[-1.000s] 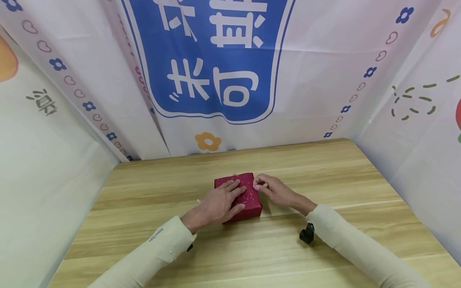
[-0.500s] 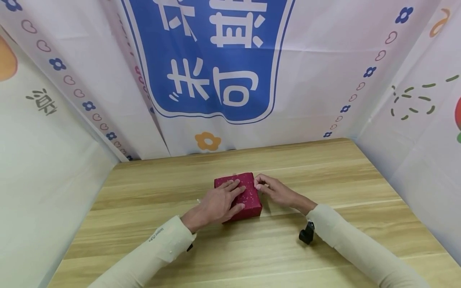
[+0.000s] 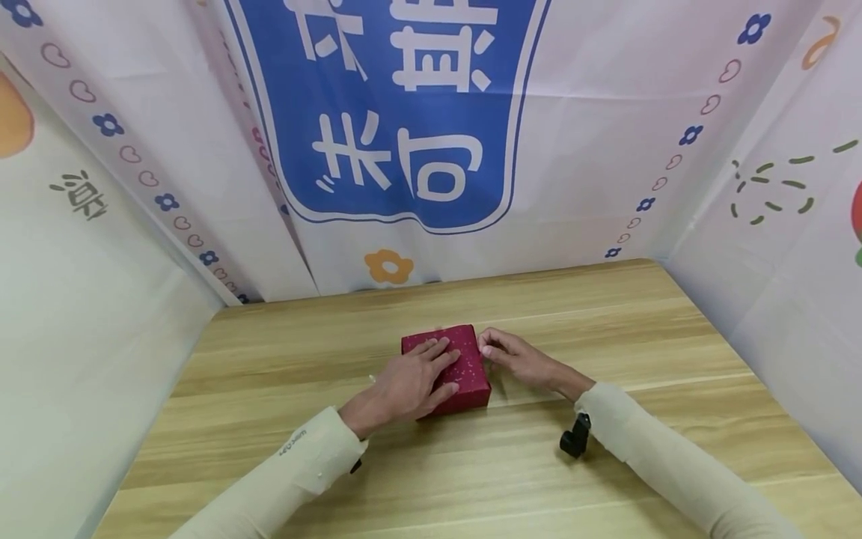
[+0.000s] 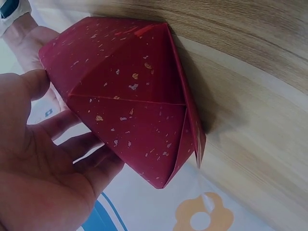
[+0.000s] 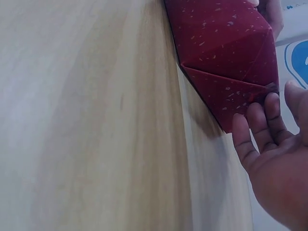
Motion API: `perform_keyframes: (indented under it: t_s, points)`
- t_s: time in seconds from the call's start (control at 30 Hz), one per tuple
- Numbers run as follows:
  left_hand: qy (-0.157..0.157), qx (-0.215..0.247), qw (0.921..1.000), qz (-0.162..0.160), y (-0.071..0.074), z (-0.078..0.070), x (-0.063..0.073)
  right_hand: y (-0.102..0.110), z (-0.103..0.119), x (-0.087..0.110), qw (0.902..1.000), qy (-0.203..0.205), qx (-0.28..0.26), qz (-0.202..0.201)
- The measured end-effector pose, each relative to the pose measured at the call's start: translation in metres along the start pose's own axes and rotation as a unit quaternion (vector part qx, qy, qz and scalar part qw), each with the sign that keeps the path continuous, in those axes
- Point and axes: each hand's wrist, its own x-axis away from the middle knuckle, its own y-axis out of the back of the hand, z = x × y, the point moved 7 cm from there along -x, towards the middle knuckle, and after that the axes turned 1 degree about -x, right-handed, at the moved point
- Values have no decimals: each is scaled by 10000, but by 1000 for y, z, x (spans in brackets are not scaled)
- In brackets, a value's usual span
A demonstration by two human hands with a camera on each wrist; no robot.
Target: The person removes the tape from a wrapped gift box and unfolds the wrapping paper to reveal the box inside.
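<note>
A dark red gift box (image 3: 471, 372), wrapped in paper with light flecks, stands on the wooden table. My left hand (image 3: 406, 380) lies across its top with fingers spread. The left wrist view shows folded paper (image 4: 134, 134) on one end of the box, a loose flap along its lower edge and that hand (image 4: 48, 168) beside it. At the opposite end is my right hand (image 3: 515, 355), its slightly bent fingertips right at the folded paper. A small glossy patch like clear tape (image 5: 272, 87) shows by those fingertips in the right wrist view.
A small whitish strip (image 3: 373, 379) sticks out left of the box, beside my left hand. Printed white cloth (image 3: 572, 187) hangs behind the wooden table (image 3: 539, 479) and at both sides. A black wrist camera (image 3: 575, 436) hangs below the right sleeve.
My right hand has shifted slightly to the right along the box end, and its fingertips have turned a little. My left hand and the box have stayed in place.
</note>
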Motion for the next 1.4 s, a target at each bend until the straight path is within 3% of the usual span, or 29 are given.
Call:
perform_keyframes:
  t_s: [0.37,0.67,1.07,1.23,1.4]
  points:
    - [-21,-6,10000,-32,0,0,1,5,-2,2,9998,27,-188,50]
    - [37,-31,10000,28,-2,2,0,17,-6,3,9987,-275,-276,-318]
    - [-38,-19,10000,-12,-2,1,0,18,-8,1,9986,-164,-324,-380]
    - [-18,-41,10000,-35,-1,1,1,17,-2,0,9983,-138,108,-549]
    - [-33,-32,10000,-25,0,1,1,10,11,2,9920,165,878,-893]
